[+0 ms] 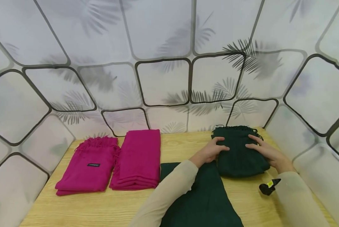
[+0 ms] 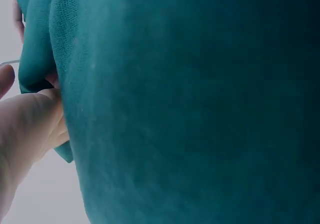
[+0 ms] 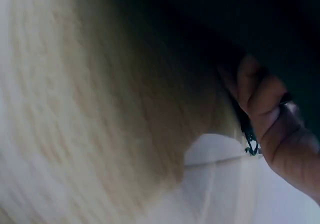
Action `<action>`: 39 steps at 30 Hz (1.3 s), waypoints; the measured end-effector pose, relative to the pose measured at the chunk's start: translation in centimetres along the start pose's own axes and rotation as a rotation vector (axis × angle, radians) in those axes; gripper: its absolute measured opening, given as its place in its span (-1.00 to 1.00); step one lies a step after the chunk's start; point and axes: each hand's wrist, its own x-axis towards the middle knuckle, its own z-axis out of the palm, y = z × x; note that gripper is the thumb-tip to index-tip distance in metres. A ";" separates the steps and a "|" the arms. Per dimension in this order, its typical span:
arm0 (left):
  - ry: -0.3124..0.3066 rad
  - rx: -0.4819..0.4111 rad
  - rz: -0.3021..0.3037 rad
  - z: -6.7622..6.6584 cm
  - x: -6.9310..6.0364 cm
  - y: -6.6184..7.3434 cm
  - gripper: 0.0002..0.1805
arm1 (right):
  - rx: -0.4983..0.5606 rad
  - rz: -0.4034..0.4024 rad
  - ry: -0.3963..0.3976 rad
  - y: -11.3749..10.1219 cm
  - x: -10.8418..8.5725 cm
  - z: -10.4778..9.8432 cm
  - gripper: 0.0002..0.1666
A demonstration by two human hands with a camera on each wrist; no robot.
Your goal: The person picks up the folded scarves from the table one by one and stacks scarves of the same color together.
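A folded dark green scarf (image 1: 237, 160) with fringe along its far edge sits at the table's back right. My left hand (image 1: 212, 150) holds its left side, and my right hand (image 1: 268, 154) grips the right side, each with digits over the top. In the left wrist view, the left hand (image 2: 35, 124) is partly hidden by green fabric (image 2: 170, 104). Curled fingers of the right hand (image 3: 280, 119) show at the cloth's edge in the right wrist view. Another stretch of dark green cloth (image 1: 203, 201) lies flat in front, partly under the left forearm.
Two folded magenta scarves lie at the left: a fringed one (image 1: 84, 173) with a dark label and a plainer one (image 1: 139, 157) beside it. A small black object with a yellow mark (image 1: 269, 186) appears by the right sleeve. Patterned fabric walls (image 1: 163, 82) enclose the wooden table (image 1: 81, 208).
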 end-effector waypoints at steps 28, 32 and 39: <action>-0.020 0.248 0.398 0.5 -2.5 4.6 -0.41 | 0.079 -0.309 0.088 -5.0 -4.5 0.2 0.06; -0.008 0.290 0.481 -0.2 -4.4 6.1 -0.42 | 0.109 -0.396 0.072 -6.6 -5.3 1.3 0.01; -0.013 0.383 0.609 -1.5 -8.1 7.9 -0.41 | 0.157 -0.486 0.065 -9.1 -6.8 4.1 0.01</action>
